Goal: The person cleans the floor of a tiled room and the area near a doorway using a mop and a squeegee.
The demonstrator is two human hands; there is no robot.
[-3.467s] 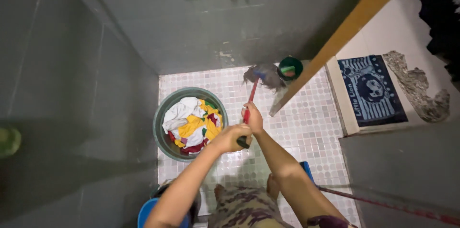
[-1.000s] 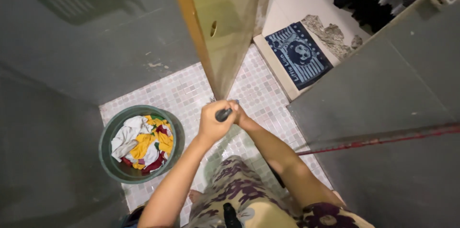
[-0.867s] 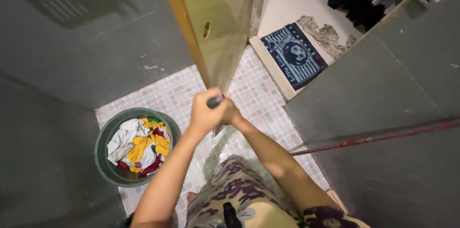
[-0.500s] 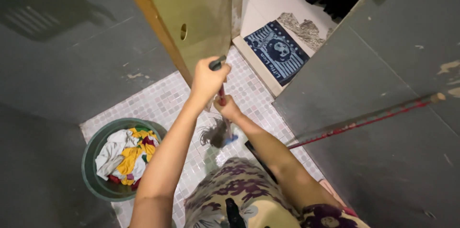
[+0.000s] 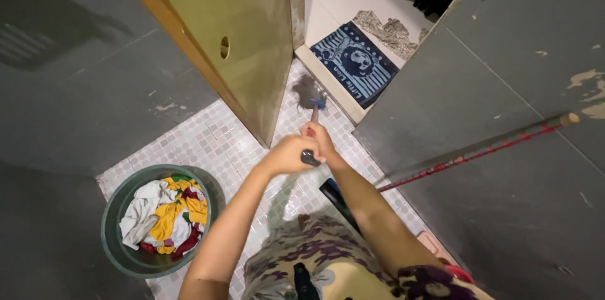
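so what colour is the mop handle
Red, with a black end cap; the mop handle shows best in the head view.

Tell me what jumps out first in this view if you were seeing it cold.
Both hands, left hand and right hand, grip a red-handled mop at centre, its grey head on the mosaic floor by the doorway. At lower left a green basin holds white, yellow and red cloths. A blue mat lies beyond the yellow door.
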